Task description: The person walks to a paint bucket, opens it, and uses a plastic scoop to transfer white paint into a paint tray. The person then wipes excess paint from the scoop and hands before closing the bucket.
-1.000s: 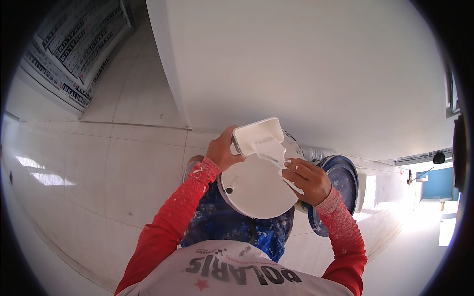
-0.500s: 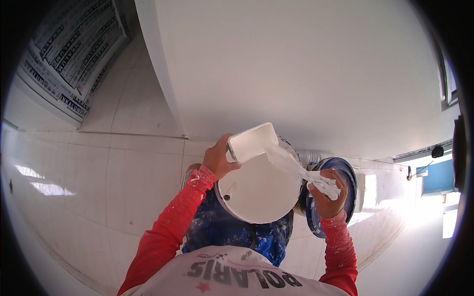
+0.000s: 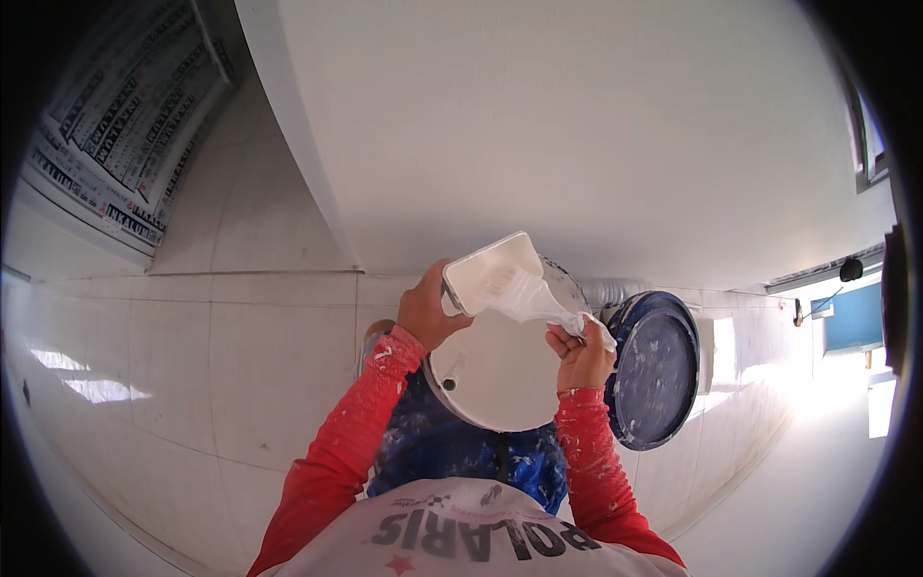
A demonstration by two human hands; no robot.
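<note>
My left hand (image 3: 426,306) grips a white rectangular pan (image 3: 486,262) by its left side, tilted over a round bucket (image 3: 495,375) that has white material inside. My right hand (image 3: 584,356) is closed on the handle of a white-coated scraper (image 3: 529,298), its wide end resting in the pan's lower right part. Thick white material clings round the handle at my fingers. The bucket sits between my legs, and both sleeves are speckled white.
A dark blue round lid (image 3: 654,370) lies right of the bucket, on pale floor tiles (image 3: 269,375). A white wall (image 3: 558,115) rises ahead. Wrapped panels (image 3: 125,125) stand upper left. A blue object (image 3: 851,317) is at far right.
My right hand swung out to the right half a second ago and has since moved inward and turned palm up, with the scraper still in it. The pan has shifted slightly left.
</note>
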